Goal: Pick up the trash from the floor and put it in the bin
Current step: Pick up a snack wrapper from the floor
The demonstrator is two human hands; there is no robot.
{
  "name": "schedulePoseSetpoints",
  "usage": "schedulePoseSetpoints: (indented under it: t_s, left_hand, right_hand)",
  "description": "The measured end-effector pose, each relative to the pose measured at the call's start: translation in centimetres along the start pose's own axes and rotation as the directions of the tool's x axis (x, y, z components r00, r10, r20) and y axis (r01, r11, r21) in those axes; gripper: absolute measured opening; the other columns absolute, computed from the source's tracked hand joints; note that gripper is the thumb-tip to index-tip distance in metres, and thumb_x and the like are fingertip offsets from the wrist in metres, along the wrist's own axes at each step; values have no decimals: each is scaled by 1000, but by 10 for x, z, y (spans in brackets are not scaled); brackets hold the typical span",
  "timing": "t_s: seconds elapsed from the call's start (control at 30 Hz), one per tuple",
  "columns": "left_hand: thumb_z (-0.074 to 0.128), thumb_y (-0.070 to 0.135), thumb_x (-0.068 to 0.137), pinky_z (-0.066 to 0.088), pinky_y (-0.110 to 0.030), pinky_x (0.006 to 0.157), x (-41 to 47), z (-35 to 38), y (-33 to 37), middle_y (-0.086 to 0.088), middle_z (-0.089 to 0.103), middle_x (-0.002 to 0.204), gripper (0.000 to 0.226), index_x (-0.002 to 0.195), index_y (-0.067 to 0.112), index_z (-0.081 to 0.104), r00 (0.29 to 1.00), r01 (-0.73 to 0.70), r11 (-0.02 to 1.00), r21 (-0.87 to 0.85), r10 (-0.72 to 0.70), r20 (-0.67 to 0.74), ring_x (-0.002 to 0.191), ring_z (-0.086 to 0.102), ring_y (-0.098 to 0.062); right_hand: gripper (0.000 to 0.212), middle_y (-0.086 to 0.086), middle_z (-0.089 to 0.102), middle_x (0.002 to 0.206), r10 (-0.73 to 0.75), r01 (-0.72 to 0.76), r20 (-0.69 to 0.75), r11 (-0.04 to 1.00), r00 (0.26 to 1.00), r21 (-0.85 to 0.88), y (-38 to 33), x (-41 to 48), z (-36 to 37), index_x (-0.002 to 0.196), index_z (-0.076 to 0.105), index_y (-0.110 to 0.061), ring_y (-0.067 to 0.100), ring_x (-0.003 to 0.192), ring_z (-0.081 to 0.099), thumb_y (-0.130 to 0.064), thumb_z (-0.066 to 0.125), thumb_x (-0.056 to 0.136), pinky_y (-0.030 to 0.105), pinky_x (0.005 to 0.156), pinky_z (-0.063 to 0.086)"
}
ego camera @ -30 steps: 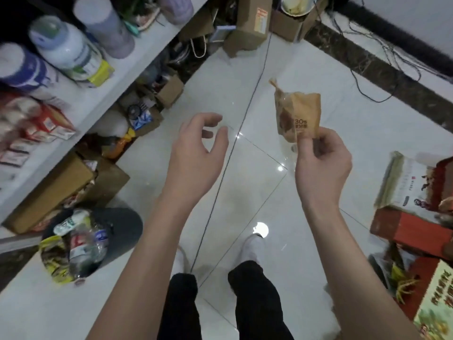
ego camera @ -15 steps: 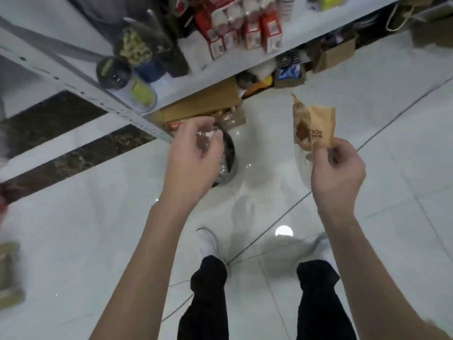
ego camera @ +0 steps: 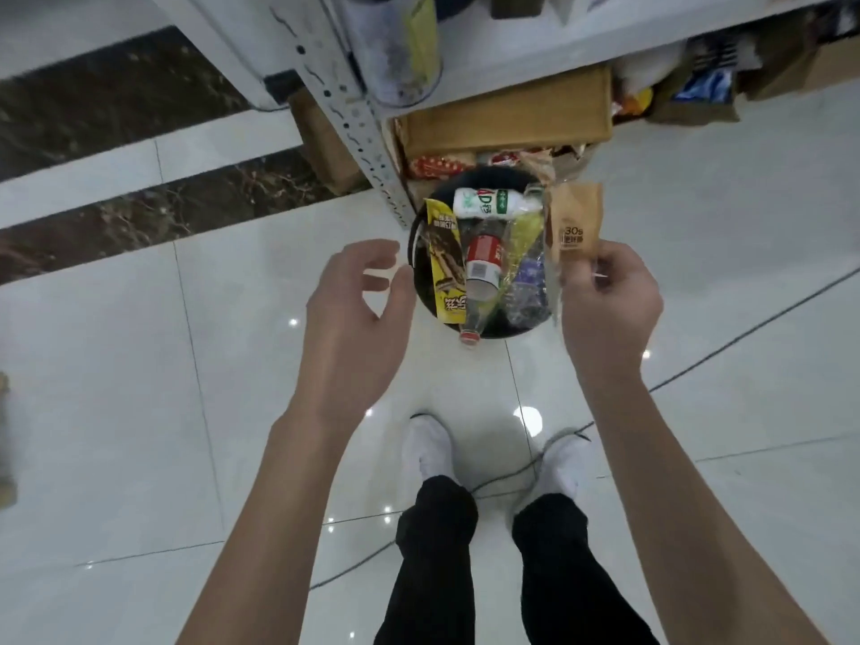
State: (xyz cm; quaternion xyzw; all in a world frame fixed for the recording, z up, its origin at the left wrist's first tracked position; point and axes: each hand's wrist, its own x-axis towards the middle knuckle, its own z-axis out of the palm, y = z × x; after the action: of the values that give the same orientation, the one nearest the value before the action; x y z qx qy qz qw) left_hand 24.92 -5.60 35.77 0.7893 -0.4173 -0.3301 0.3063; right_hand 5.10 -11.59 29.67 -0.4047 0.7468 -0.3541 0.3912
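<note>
Brown paper-and-clear-film snack wrapper (ego camera: 574, 216) pinched at its lower edge by the right hand (ego camera: 607, 295), held upright above the right rim of the black round bin (ego camera: 415, 253), so it overlaps the bin edge in view, not yet dropped in; left hand (ego camera: 353, 318) empty, fingers spread and loosely curled, hovering just beside the bin's left rim, touching nothing; bin sits on the white tiled floor (ego camera: 139, 412) right against the leg of a perforated metal shelf upright (ego camera: 353, 114), with a cardboard box (ego camera: 507, 114) of snack packs behind it under the shelf; bin already looks full to the top: white-green drink bottle (ego camera: 484, 203) lying across the far side, yellow snack wrapper (ego camera: 447, 267) along the left side, a clear bottle with red label (ego camera: 481, 272) whose red cap pokes over the near rim, crumpled clear plastic with blue print (ego camera: 526, 281) on the right; person stands close, white shoes (ego camera: 430, 451) just short of the bin, thin black cable (ego camera: 744, 332) running across the tiles near the feet; progress judgement: this piece is picked up and carried, only the release over the bin is left for it; no other loose trash visible on the floor in this view, though the far left edge is blurred and cannot be told; risk guess: pile is high, light wrapper may slide off the top
</note>
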Motion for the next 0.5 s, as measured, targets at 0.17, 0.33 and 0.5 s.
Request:
schedulePoseSetpoints:
  t_s: [0.17,0.33,0.5]
  left_hand:
    - [57,36,97,51,-16,77,26,44,-37,18,63,117,24,120,31,61,1000,-5,1000,-23,5,-12,101,60,5]
    - [57,33,98,53,-20,77,41,81,-61,11,64,116,25,121,24,62,1000,11,998,-54,-11,5,100,61,2]
    - [57,31,98,55,-30,78,45,97,-65,8,63,117,27,123,22,62,1000,-6,998,-62,8,22,100,61,-2]
  right_hand:
    - [22,-21,62,75,-101,103,19,991,995,-89,26,30,45,103,74,-15,-15,67,59,-34,62,98,1,57,38]
    - [27,-12,72,97,-166,188,127,962,978,-197,50,46,68,111,75,-22,0,78,65,-39,64,94,4,67,45]
    - [34,-10,72,107,-204,231,165,959,965,-166,61,43,68,116,71,-25,8,91,69,-43,68,88,35,79,60]
